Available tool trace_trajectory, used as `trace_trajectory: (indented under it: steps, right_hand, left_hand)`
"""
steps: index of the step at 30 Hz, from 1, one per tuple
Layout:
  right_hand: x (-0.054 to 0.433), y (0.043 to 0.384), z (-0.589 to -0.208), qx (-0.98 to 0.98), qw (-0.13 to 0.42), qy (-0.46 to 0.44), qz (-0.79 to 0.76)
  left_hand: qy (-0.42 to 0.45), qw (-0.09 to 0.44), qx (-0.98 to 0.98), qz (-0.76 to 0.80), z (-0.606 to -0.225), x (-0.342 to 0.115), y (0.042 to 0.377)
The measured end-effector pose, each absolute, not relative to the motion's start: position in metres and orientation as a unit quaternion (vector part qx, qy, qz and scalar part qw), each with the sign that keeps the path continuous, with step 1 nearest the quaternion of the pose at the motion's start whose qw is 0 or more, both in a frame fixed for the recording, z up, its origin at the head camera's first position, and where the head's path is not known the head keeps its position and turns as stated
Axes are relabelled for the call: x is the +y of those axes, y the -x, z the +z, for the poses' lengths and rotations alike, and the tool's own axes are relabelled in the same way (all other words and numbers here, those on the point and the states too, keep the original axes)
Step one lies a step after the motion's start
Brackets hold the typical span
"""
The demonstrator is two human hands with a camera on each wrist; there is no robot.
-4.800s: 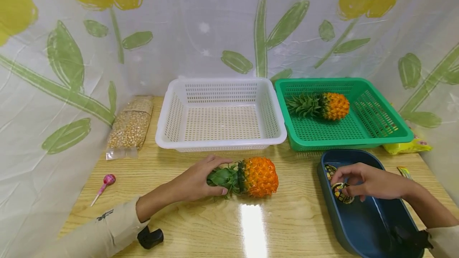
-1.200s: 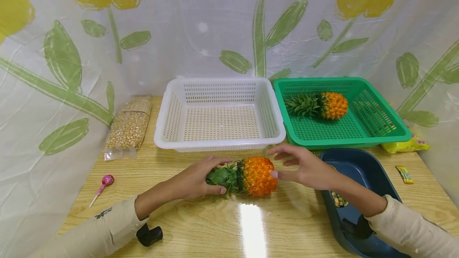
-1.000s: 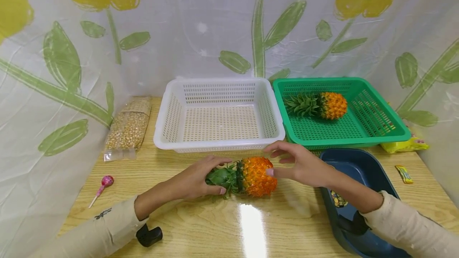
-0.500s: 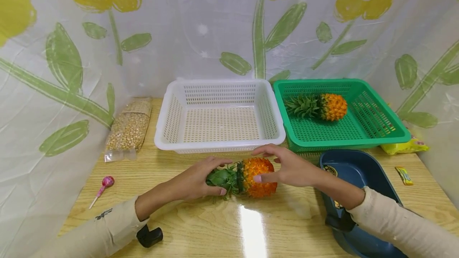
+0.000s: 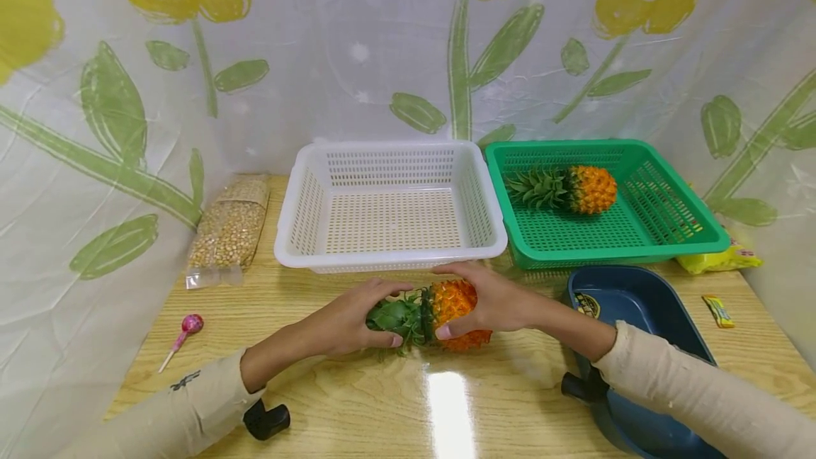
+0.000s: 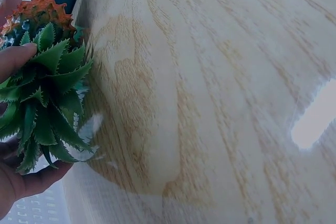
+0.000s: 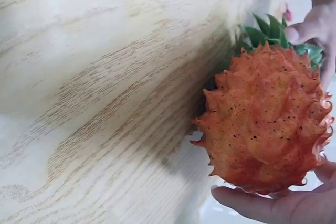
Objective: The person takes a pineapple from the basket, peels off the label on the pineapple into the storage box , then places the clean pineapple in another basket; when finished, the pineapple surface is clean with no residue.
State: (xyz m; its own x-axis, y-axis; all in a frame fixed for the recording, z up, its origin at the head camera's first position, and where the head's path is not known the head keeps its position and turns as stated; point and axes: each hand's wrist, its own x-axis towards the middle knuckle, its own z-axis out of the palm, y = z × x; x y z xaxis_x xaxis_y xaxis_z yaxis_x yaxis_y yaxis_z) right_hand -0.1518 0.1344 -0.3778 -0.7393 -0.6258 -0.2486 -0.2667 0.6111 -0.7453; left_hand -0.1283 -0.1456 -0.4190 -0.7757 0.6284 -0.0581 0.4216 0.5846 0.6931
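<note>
A pineapple [image 5: 451,301] with spiny orange skin and a green crown lies on its side on the table, crown toward the left. My left hand [image 5: 347,317] grips the crown, thumb in front and fingers behind; in the left wrist view the thumb presses on the green leaves [image 6: 47,93]. My right hand [image 5: 494,303] spans the orange end, with its thumb over the near side and its fingers stretched along the far side. In the right wrist view an extended finger of the right hand [image 7: 273,203] lies against the orange body [image 7: 265,121]; firm hold is not visible.
A white basket [image 5: 392,258] stands behind the pineapple. The green basket [image 5: 621,255] holds another pineapple [image 5: 593,190]. The blue tub [image 5: 627,273] at right contains a round black-and-gold item [image 5: 587,304]. A corn kernel bag [image 5: 231,225], lollipop [image 5: 191,323] and wrapped candy [image 5: 718,311] lie at the sides.
My right hand has left the blue tub, where it held a round black-and-gold item, and moved left over the pineapple's orange end. My left hand has stayed on the crown.
</note>
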Motion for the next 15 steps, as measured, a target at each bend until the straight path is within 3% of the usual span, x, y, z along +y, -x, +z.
trace_trajectory:
  steps: [15]
  right_hand:
    - [0.1259,0.1583,-0.3846,0.847,0.286,0.272,-0.355]
  left_hand:
    - [-0.298,0.153,0.876,0.346,-0.4172,-0.1456,0.1275]
